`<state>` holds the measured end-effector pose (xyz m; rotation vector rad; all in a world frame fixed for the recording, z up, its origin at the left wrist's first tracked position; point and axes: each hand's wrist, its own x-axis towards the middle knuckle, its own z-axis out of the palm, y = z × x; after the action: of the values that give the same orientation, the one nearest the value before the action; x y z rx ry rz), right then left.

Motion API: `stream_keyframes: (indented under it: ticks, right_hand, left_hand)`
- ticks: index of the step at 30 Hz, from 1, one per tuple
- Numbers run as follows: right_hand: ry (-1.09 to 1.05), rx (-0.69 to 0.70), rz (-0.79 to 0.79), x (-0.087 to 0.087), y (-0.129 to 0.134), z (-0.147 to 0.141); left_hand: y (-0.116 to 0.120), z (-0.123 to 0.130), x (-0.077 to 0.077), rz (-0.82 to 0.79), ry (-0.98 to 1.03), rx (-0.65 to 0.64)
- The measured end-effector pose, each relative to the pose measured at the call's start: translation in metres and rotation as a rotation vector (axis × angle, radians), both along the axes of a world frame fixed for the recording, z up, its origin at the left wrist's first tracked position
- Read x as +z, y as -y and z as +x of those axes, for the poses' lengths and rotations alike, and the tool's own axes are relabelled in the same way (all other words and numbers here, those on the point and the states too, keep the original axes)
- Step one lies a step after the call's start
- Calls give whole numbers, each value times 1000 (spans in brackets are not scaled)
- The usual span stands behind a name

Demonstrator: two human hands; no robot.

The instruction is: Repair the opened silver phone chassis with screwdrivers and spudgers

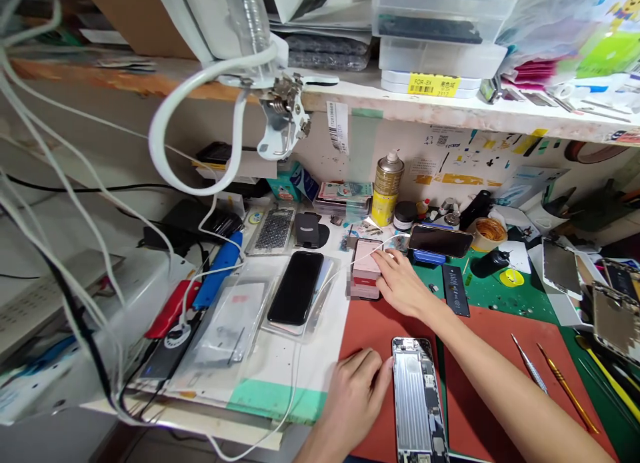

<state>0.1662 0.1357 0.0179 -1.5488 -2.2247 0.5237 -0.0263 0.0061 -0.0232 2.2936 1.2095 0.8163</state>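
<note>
An opened phone housing (pixel 413 396), its silver inside bare and small parts along its right side, lies on the red mat. My left hand (pixel 355 396) rests just left of it with the fingers curled in and the thumb at the housing's upper left edge; nothing shows in its fingers. Farther back, a phone with a lit pink and white screen (pixel 367 263) lies flat beyond the mat's edge. My right hand (pixel 400 283) reaches over to this phone, fingers stretched out, fingertips on or just above the right side of its screen.
A dark phone (pixel 296 288) lies on plastic bags to the left. Behind stand a spray can (pixel 387 188) and a propped phone (pixel 440 240). A black battery (pixel 455 290) lies beyond the mat. Tweezers (pixel 529 363) and a gold tool (pixel 567 388) lie right. White cables (pixel 295 383) hang left.
</note>
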Motion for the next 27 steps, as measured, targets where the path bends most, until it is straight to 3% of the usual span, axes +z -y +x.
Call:
stream_keyframes:
  ticks: [4,10,14,19,23,27]
  right_hand:
    - [-13,26,-16,-8,-31,-9]
    - [-48,5,-20,-8,-33,-14]
    - [-108,-27,14,-1,-19,-1]
    - [-178,-145,21,3,16,18]
    - [-179,-148,-5,2,32,13]
    - [-166,-115,-12,1,31,2]
  left_hand:
    - [0,0,0,5,-2,-1]
    - [1,-1,-1,-9,4,-17]
    - [0,-2,1,-7,13,-20]
    - [-2,-2,0,-5,26,-24]
    - [-3,-1,-3,1,32,-35]
    - [-2,-1,-5,10,37,-35]
